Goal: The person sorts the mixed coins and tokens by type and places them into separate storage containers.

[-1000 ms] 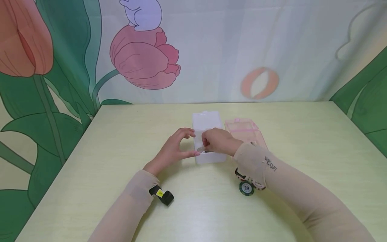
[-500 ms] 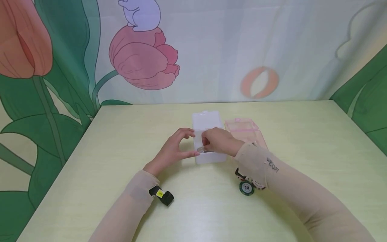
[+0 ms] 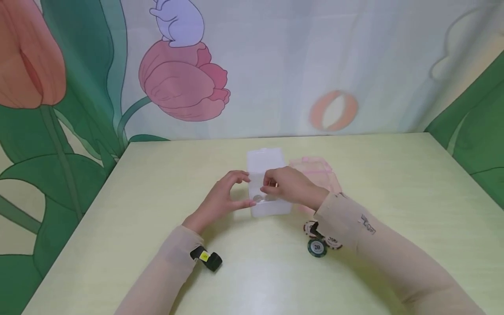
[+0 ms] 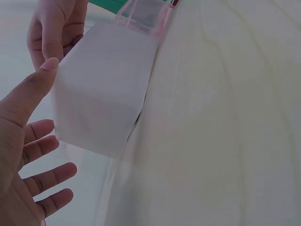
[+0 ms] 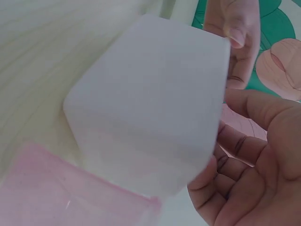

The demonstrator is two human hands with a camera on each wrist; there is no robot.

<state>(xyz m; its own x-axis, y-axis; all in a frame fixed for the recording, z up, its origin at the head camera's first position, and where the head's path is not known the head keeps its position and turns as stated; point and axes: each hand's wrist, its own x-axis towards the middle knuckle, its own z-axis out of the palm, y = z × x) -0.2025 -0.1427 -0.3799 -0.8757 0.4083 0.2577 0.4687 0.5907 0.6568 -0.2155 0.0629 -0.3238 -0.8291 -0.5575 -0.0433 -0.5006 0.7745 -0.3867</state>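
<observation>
A white plastic box [image 3: 271,209] with its lid [image 3: 265,159] folded back stands at mid-table. Flat round pieces [image 3: 257,198], clear or silvery, lie inside near its front wall. My left hand [image 3: 220,197] touches the box's left side, thumb at the front corner and fingers spread; the left wrist view shows these fingers [image 4: 51,179] fairly straight. My right hand [image 3: 293,183] is over the open box with thumb and fingers bent together. In the right wrist view the box wall hides its fingertips, and I cannot tell whether they hold a piece.
A clear pink box [image 3: 315,173], lid back, stands right of the white one, partly behind my right hand. Several poker chips lie in front, a green 20 chip [image 3: 316,247] nearest, under my right sleeve. A printed curtain [image 3: 256,87] hangs behind the table.
My right hand has lifted slightly and shifted right within the box opening, showing more of the round pieces. More of the poker chips shows beside my sleeve. My left hand stays at the box.
</observation>
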